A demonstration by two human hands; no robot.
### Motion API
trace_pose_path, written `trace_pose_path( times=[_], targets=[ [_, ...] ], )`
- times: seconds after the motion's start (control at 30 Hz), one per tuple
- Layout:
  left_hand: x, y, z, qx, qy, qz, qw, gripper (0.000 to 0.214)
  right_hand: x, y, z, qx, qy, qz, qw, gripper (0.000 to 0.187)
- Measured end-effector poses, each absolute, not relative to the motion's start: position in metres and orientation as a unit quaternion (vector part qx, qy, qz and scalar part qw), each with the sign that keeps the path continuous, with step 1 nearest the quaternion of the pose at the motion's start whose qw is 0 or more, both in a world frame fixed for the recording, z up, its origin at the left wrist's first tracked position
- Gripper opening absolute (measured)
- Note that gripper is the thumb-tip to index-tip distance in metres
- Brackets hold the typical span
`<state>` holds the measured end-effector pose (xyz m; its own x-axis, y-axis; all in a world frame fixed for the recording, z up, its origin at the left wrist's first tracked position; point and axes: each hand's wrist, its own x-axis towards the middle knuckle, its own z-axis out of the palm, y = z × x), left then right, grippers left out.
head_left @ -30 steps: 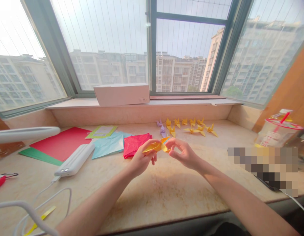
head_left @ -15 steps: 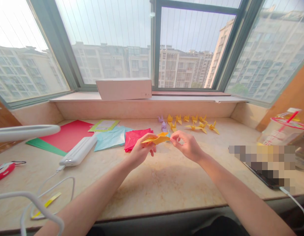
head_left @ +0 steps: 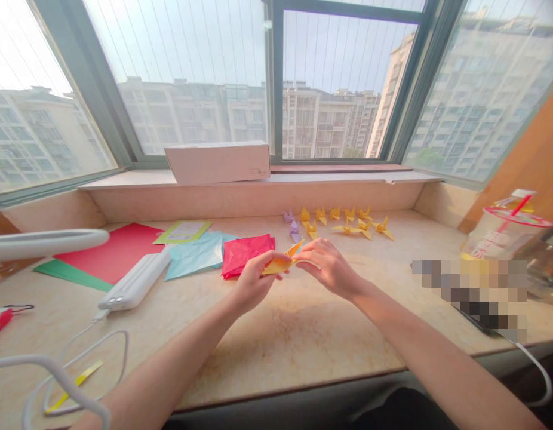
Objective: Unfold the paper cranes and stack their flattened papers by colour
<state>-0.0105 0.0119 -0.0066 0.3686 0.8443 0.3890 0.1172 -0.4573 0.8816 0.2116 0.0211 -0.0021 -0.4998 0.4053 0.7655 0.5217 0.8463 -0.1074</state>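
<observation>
A partly folded yellow origami paper (head_left: 276, 266) is held above the counter between my two hands. My left hand (head_left: 255, 279) is closed on its left side, thumb on top. At its right end, my right hand (head_left: 326, 264) pinches the paper between thumb and fingers. One yellow point sticks up between the hands. Just behind the left hand lies a red wrapped packet (head_left: 240, 254). Beyond the right hand stand several yellow paper cranes (head_left: 347, 229) and lilac paper cranes (head_left: 294, 230).
To the left lie a light blue packet (head_left: 193, 258), red paper (head_left: 110, 254), green paper (head_left: 65, 275) and a white power bank (head_left: 135, 280) with a cable. At right are a phone (head_left: 480, 319) and a cup with a straw (head_left: 504, 239). A white box (head_left: 218, 164) sits on the sill.
The yellow paper has turned, so one point now rises between the hands. My right hand has shifted slightly and grips more of its right end. The view has moved slightly right.
</observation>
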Motion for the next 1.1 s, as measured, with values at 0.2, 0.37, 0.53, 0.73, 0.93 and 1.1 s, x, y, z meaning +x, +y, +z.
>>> trace_pose_path(
  times=[0.2, 0.37, 0.53, 0.73, 0.93, 1.1],
  targets=[
    [-0.013, 0.008, 0.003, 0.708, 0.289, 0.441, 0.469, 0.032, 0.216, 0.020, -0.001, -0.283, -0.840, -0.147, 0.439, 0.025],
    [-0.008, 0.010, 0.001, 0.686, 0.353, 0.466, 0.432, 0.029, 0.206, 0.014, -0.003, -0.314, -0.843, -0.134, 0.415, 0.023],
    [-0.004, 0.012, -0.003, 0.671, 0.350, 0.476, 0.448, 0.022, 0.202, 0.015, -0.007, -0.300, -0.846, -0.133, 0.421, 0.013],
    [-0.006, 0.013, -0.003, 0.646, 0.346, 0.483, 0.480, 0.035, 0.206, 0.013, -0.002, -0.271, -0.856, -0.137, 0.418, 0.011],
    [-0.009, 0.017, -0.004, 0.670, 0.392, 0.456, 0.435, 0.034, 0.211, 0.010, 0.001, -0.251, -0.868, -0.165, 0.395, 0.022],
    [-0.010, 0.020, -0.005, 0.665, 0.387, 0.458, 0.445, 0.043, 0.210, 0.011, 0.003, -0.217, -0.872, -0.205, 0.388, 0.019]
  ],
)
